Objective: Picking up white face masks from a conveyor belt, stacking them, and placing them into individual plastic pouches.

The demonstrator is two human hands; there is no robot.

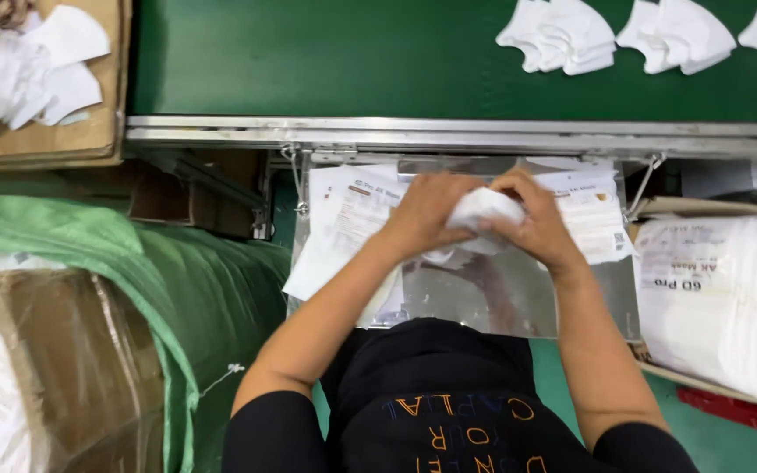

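My left hand [422, 215] and my right hand [541, 223] are closed together on a white folded face mask [484, 210], held just above a shiny metal tray [501, 293] in front of my body. Printed paper sheets [352, 219] lie on the tray's left side and more printed sheets [597, 219] on its right, partly under my hands. The lower part of the mask is hidden between my fingers.
A green conveyor belt [326, 57] runs across the top with piles of white masks [562, 35] at its right. A cardboard box [89, 140] with masks stands top left. Bagged stacks of white masks [729, 289] sit at the right, a green sack [194, 289] at the left.
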